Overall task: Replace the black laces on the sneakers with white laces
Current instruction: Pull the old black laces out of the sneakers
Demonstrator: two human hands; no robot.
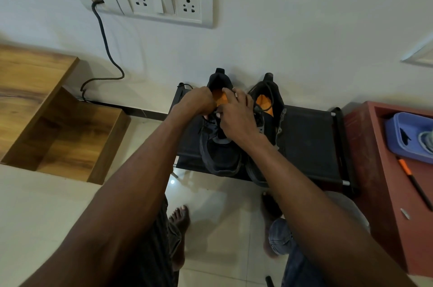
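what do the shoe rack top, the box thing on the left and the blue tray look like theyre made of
Shoe rack top: seems to be dark matte fabric stretched between metal tubes, whose ends show silver. Box on the left: looks like wood or wood-grain laminate, brown with visible grain and a slight sheen. Blue tray: likely plastic, smooth with rounded moulded edges.

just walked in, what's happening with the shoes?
A person is working on the left sneaker of a black pair standing on a low black rack against the wall. Both the left hand and right hand are at its lace area, fingers curled around the black lace. The right sneaker is untouched, still black-laced. No white laces are clearly in view.
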